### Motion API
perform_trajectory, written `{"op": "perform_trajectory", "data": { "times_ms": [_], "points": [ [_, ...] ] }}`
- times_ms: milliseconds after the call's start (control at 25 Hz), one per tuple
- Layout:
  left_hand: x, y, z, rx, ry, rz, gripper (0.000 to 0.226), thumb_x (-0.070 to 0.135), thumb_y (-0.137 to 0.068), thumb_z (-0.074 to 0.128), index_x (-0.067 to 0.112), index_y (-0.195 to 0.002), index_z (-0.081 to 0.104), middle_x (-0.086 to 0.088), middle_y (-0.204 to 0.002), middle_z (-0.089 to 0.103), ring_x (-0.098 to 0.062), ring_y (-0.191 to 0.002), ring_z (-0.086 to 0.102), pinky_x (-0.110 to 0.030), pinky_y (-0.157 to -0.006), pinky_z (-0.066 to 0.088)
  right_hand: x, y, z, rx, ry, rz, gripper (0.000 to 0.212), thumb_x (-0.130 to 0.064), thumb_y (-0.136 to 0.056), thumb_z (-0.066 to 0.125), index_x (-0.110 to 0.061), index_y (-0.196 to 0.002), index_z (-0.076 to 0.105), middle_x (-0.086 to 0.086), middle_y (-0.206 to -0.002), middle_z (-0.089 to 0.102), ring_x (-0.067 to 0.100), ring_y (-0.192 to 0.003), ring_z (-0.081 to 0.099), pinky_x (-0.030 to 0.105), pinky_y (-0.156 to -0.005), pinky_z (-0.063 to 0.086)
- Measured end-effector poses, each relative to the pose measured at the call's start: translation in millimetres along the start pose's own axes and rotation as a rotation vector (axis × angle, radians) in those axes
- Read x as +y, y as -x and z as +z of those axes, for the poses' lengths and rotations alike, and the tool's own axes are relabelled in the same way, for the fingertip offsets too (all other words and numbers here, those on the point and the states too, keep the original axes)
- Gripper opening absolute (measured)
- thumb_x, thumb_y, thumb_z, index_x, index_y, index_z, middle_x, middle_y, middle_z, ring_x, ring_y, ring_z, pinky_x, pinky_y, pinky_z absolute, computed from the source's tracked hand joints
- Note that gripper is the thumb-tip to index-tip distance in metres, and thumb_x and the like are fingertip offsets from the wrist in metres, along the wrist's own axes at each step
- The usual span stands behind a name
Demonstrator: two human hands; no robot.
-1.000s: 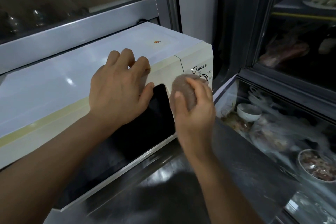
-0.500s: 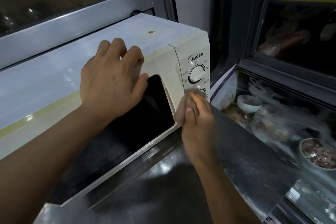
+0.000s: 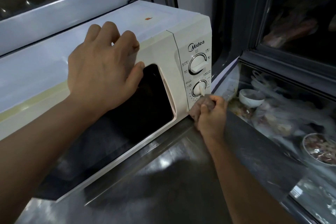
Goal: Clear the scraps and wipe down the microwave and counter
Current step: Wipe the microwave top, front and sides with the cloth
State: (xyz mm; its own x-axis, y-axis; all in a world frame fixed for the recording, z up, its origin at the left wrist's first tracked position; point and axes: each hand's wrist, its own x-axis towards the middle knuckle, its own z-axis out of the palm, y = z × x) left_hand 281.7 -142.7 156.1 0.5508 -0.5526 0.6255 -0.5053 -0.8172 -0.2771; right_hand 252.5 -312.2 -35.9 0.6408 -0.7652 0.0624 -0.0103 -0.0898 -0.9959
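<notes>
A white microwave (image 3: 163,23) with a dark door window stands on the steel counter (image 3: 172,178). My left hand (image 3: 101,71) lies flat over its top front edge, fingers spread on the top and thumb on the door frame. My right hand (image 3: 211,114) is shut on a brownish cloth (image 3: 197,108) pressed to the bottom of the control panel, just under the lower knob (image 3: 199,88). The upper knob (image 3: 197,63) is uncovered. A small orange spot (image 3: 148,18) sits on the microwave's top.
To the right, behind glass, a chilled case holds a white bowl (image 3: 251,97), plastic-wrapped food (image 3: 283,114) and a dish of meat (image 3: 320,149). Dark door frames rise behind the microwave. A window ledge (image 3: 72,11) runs along the back left.
My right hand has slid the cloth down the control panel from the top by the logo to the bottom edge, uncovering both knobs. My left hand has stayed on the microwave's top.
</notes>
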Motion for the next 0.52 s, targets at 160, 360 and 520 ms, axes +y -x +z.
{"op": "perform_trajectory", "data": {
  "times_ms": [160, 360, 520],
  "points": [
    [1, -1, 0, -0.008, -0.009, -0.004, 0.036, 0.039, -0.082, 0.049, 0.013, -0.105, 0.058, -0.012, -0.095, 0.049, -0.035, -0.091, 0.047, -0.029, -0.054, 0.023, -21, -36, -24, -0.018, 0.03, -0.19, 0.023, -0.003, -0.082, 0.061, -0.012, -0.103, 0.057, -0.004, -0.099, 0.058, 0.015, -0.098, 0.057, 0.015, -0.088, 0.043],
    [0, -1, 0, -0.003, -0.01, -0.005, 0.038, 0.041, -0.082, 0.049, 0.013, -0.107, 0.058, -0.012, -0.096, 0.05, -0.036, -0.093, 0.047, -0.031, -0.055, 0.027, -49, -66, -28, -0.064, -0.031, -0.32, 0.028, -0.014, -0.072, 0.073, -0.03, -0.084, 0.053, 0.007, -0.097, 0.062, 0.017, -0.091, 0.061, 0.03, -0.085, 0.049],
    [-1, 0, 2, 0.003, -0.02, -0.007, 0.039, 0.041, -0.082, 0.05, 0.013, -0.107, 0.058, -0.012, -0.097, 0.05, -0.035, -0.093, 0.046, -0.031, -0.055, 0.027, 0, -54, -24, -0.112, -0.023, -0.138, 0.028, -0.012, -0.079, 0.069, -0.031, -0.079, 0.049, 0.018, -0.086, 0.061, 0.03, -0.074, 0.063, 0.037, -0.065, 0.053]
  ]
}}
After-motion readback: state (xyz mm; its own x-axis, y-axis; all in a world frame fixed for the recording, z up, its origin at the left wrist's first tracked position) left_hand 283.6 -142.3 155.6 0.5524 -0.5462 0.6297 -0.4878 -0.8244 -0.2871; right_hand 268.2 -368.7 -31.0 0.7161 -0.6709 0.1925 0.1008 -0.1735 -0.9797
